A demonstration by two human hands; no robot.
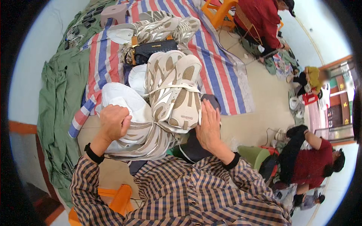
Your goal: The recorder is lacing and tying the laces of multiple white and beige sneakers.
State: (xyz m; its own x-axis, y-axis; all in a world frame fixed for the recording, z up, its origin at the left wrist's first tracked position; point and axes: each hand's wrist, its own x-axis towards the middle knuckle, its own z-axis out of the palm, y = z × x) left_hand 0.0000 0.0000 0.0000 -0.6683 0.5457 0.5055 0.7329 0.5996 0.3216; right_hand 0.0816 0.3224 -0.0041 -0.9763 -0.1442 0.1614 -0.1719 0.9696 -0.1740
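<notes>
A bundle of beige and white shoe uppers (171, 90) lies across my lap, tied round with a pale strap (175, 87). My right hand (209, 126) rests along its right side, fingers stretched out and flat, holding nothing. Left of the bundle is a stack of uppers (137, 141) with white lining, layered edge on edge. My left hand (115, 120) is closed over this stack beside a white upper (120, 94). Its fingers are curled under, so what they grip, if anything, is hidden.
Ahead, more shoe uppers (162, 28) and a black purse (154, 49) lie on a striped sheet (220, 71). Green cloth (56, 113) spreads at left. Orange stools (120, 197) stand near and far. People in red (309, 165) sit at right.
</notes>
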